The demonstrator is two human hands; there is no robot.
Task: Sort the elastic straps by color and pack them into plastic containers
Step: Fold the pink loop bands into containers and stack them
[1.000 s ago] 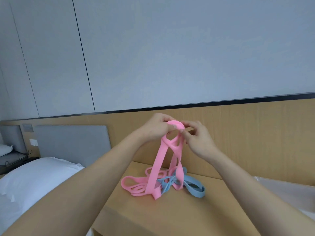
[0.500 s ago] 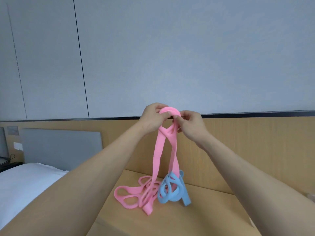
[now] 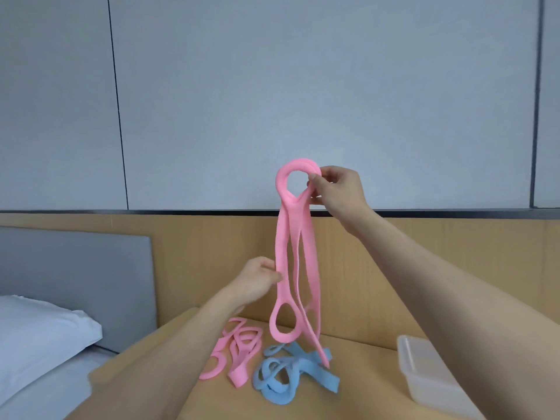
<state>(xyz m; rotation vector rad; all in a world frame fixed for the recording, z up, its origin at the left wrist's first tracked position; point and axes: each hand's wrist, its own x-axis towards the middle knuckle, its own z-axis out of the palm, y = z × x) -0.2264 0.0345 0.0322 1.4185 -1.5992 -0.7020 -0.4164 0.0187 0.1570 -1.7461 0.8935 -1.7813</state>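
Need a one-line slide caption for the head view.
Right hand lifts pink straps by their top loop, left hand steadying them above blue straps beside a plastic container.

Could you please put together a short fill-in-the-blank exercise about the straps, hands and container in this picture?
1. The right hand holds the top loop of the hanging ____ strap.
2. The left hand touches that strap about ____ down its length.
3. The strap pile lying nearest the plastic container is ____.
4. The plastic container on the wooden table sits at the person's ____ side.

Missing words: pink; halfway; blue; right
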